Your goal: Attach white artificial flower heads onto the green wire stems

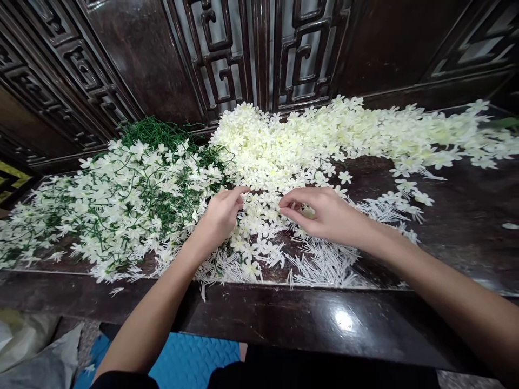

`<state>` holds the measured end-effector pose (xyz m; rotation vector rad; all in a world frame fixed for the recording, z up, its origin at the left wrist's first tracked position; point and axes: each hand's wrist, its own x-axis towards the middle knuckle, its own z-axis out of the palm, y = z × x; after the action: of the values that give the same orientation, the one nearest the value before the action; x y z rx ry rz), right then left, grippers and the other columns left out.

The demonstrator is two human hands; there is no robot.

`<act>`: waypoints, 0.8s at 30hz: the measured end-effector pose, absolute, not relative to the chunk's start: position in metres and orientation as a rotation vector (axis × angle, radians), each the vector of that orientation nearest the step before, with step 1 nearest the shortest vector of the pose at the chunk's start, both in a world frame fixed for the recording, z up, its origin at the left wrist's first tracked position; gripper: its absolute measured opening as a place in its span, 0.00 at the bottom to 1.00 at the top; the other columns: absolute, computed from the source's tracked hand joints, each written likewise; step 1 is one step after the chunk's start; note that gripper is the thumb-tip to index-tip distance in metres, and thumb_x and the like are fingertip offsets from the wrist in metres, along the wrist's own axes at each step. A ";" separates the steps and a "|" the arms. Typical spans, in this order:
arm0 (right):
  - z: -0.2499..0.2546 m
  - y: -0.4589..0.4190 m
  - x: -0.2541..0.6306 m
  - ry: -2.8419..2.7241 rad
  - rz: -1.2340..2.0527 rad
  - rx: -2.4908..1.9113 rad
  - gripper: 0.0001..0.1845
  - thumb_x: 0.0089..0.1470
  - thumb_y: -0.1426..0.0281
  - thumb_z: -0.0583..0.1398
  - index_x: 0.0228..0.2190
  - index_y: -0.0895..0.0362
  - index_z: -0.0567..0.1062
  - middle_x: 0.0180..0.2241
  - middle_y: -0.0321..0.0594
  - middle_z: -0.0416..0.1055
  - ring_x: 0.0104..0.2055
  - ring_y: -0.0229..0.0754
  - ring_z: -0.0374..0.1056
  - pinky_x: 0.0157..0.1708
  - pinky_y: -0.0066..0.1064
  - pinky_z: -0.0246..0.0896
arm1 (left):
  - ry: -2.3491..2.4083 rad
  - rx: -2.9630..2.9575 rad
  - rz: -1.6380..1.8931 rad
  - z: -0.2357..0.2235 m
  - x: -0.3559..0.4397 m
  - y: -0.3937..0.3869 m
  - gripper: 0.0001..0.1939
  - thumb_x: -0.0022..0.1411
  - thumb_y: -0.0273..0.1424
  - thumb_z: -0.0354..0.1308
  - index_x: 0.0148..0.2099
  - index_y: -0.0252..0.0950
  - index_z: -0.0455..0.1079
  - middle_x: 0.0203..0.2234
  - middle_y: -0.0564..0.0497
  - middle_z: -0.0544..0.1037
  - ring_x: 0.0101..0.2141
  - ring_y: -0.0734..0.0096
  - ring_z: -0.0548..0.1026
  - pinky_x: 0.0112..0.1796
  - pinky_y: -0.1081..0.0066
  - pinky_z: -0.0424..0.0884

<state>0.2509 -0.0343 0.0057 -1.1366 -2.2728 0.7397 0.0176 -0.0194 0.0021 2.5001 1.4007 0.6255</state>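
My left hand (223,213) is at the right edge of the white flowers on green stems (133,194), its thumb and index finger closed together. What it pinches, if anything, is too small to make out. A short way to the right, my right hand (320,210) has its thumb and index fingertips pressed together above the loose pale-yellow flower heads (259,210). Anything between those fingertips cannot be made out. Below my right hand lies a pile of thin white stamen-like pieces (328,265).
Behind the hands, a deep heap of pale flower heads (308,138) stretches right along the dark wooden bench (466,216). Bare green stems (152,131) lie at the back left. A carved wooden panel (178,65) rises behind. A blue mat (194,359) lies below the front edge.
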 end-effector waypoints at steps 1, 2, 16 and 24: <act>0.004 -0.034 0.251 -2.294 0.712 -1.116 0.16 0.60 0.63 0.54 0.39 0.61 0.76 0.39 0.46 0.75 0.39 0.45 0.72 0.43 0.44 0.71 | 1.410 2.474 0.655 0.004 0.018 -0.019 0.18 0.62 0.18 0.49 0.53 0.32 0.67 0.34 0.45 0.77 0.35 0.68 0.75 0.36 0.67 0.76; 0.002 -0.035 0.250 -2.323 0.685 -1.094 0.17 0.60 0.62 0.54 0.40 0.61 0.76 0.41 0.47 0.75 0.43 0.46 0.71 0.46 0.45 0.69 | 1.418 2.451 0.685 0.005 0.018 -0.019 0.17 0.62 0.19 0.50 0.52 0.32 0.67 0.34 0.45 0.78 0.35 0.69 0.75 0.35 0.69 0.76; -0.007 -0.042 0.244 -2.614 0.502 -0.971 0.19 0.61 0.65 0.53 0.49 0.60 0.74 0.52 0.49 0.69 0.56 0.54 0.63 0.57 0.58 0.54 | 1.420 2.496 0.557 0.004 0.011 -0.021 0.20 0.59 0.17 0.50 0.53 0.32 0.69 0.42 0.40 0.78 0.40 0.61 0.77 0.40 0.58 0.77; -0.012 -0.032 0.251 -2.455 0.396 -1.084 0.19 0.63 0.72 0.47 0.44 0.59 0.76 0.42 0.47 0.74 0.43 0.44 0.72 0.46 0.47 0.71 | 1.424 2.450 0.471 0.006 0.014 -0.025 0.19 0.60 0.18 0.49 0.51 0.29 0.71 0.43 0.39 0.78 0.41 0.61 0.77 0.43 0.57 0.76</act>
<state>0.2512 -0.0319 -0.0121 -1.0840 -2.4549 0.3964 0.0141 -0.0246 0.0058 2.4504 1.4240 0.4708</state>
